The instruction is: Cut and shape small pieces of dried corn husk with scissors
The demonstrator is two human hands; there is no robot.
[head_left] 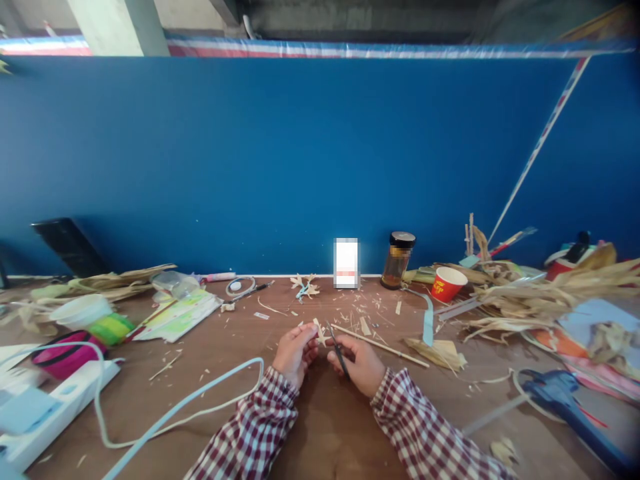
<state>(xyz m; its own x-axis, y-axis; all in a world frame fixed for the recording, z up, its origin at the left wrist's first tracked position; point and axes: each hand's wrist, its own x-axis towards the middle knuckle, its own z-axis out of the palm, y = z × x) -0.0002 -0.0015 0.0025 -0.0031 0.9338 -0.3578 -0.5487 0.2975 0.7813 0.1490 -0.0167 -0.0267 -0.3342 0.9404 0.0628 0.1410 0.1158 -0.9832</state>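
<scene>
Between the fingertips of my left hand [291,355] is a small pale piece of dried corn husk [321,333] with pointed ends. My right hand [364,367] is closed round dark scissors [341,359], their tips angled up beside the husk. The scissors' handles are partly hidden by my fingers. A thin wooden stick [390,348] lies just beyond my right hand. Small husk scraps [365,327] are scattered past both hands. Farther back lies a leaf-like husk shape [310,288] with pale blue at its middle.
A lidded jar [396,263], a red paper cup [449,285] and a lit phone-like screen [347,263] stand by the blue partition [300,153]. Husks [540,293] and a blue glue gun [565,400] are at right. A power strip [65,407] and looping cable [190,393] occupy the left.
</scene>
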